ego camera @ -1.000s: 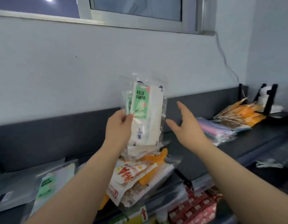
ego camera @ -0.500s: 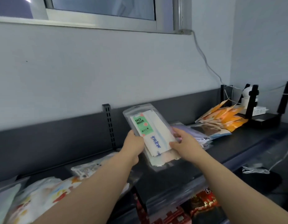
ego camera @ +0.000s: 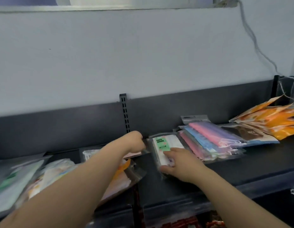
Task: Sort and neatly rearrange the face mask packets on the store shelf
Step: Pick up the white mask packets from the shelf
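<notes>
Pressing front-to-back face mask packet (ego camera: 160, 142), label end pointing rearward, under straight-fingered right hand (ego camera: 181, 163); pinching its far corner with left hand (ego camera: 134, 142).

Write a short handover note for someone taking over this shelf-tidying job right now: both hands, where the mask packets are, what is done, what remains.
Left hand: fingers curled, seemingly pinching the far left corner of the green-label packet.
Right hand: lies on that packet's near half, pressing it down.
Packets: the green-label packet lies on the shelf, beside the pastel stack. Orange packets sit far right, and a mixed pile is on the left, partly under the left arm.
Done: this packet is set down by the pastel stack.
Left: let go, square it up, then sort the mixed pile.
</notes>
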